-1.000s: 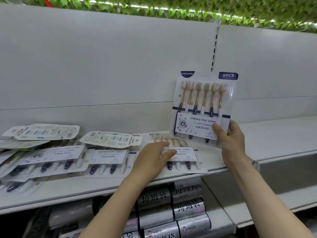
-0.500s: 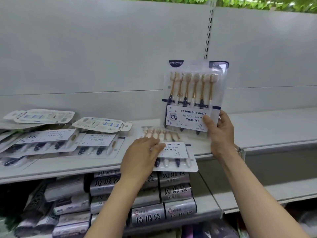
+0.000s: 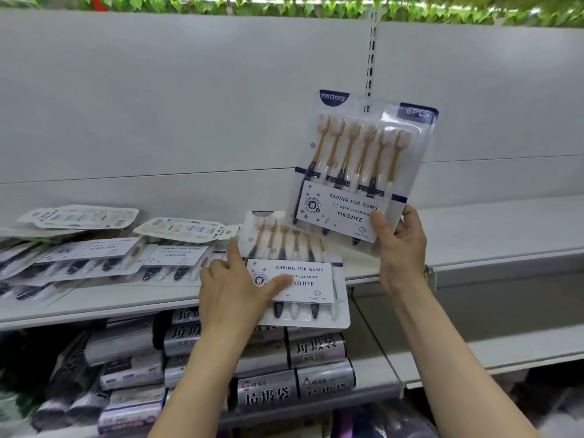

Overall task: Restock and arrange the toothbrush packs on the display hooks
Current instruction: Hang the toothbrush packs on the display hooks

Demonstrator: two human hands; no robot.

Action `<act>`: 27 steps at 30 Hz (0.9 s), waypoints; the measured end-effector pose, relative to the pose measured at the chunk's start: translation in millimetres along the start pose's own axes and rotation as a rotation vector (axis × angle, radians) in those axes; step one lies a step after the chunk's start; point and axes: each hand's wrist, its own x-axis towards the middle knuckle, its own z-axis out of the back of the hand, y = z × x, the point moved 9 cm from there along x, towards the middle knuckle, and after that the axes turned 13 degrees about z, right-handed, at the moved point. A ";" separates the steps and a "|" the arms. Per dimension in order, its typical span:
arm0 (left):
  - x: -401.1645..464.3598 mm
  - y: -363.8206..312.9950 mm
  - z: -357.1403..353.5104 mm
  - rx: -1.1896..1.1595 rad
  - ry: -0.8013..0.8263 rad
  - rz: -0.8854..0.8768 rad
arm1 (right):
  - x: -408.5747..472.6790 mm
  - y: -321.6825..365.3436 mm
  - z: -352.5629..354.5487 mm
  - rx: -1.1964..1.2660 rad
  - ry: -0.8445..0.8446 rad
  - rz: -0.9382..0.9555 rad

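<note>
Two hands, two packs: the right hand point(image 3: 398, 248) grips the raised toothbrush pack point(image 3: 360, 172) by its lower corner, at one o'clock. The left hand point(image 3: 234, 289) pinches the lower toothbrush pack point(image 3: 303, 279), which overhangs the shelf point(image 3: 94, 303) edge at its three o'clock.

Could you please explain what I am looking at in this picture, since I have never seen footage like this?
There is no machine here: a person wears a camera on the head, looking down at their own two hands. The right hand holds one toothbrush pack upright in front of the white back panel. The left hand grips a second pack lying at the front edge of the shelf. More packs lie in loose piles on the shelf to the left. Wrapped rolls fill the shelf below.
</note>
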 end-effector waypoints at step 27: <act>-17.7 258.8 159.2 -0.931 -0.143 0.268 | -106.2 35.2 -202.3 0.335 0.174 -0.064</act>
